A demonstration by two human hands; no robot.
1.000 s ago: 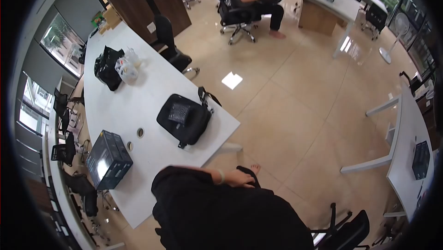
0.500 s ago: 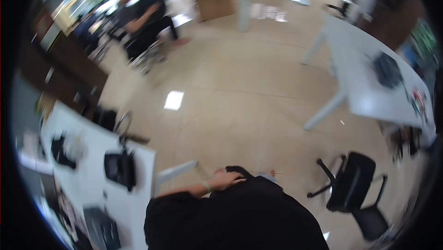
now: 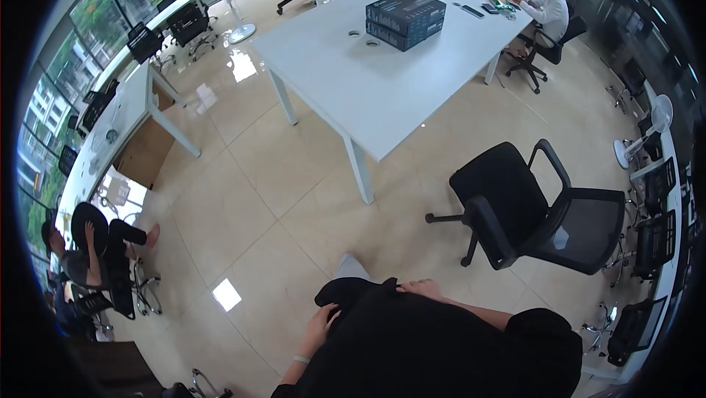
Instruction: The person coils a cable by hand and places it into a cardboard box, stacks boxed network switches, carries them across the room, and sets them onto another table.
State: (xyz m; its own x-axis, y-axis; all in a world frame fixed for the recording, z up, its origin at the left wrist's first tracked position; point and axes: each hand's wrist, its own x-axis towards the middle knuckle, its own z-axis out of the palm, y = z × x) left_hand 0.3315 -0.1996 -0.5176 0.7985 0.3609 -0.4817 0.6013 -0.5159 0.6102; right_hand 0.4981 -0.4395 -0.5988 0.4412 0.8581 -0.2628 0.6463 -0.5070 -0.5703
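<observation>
At the lower middle of the head view, my left hand, with a light band on the wrist, bends its fingers against the black shirt; part of the fingers is hidden by cloth. To its right, my right hand has its fingers curled on the bunched front edge of the same shirt. Both hands look closed on the cloth at my front. Below them shows a light-coloured shoe tip or foot on the floor.
A black office chair stands close on the right. Ahead is a white table bearing dark boxes. A seated person is at its far end. Another person sits at left. Tiled floor lies between.
My view has swung to the right; the boxes and the long table now stand ahead, and the seated person at left sits lower in view. My right hand has come into sight.
</observation>
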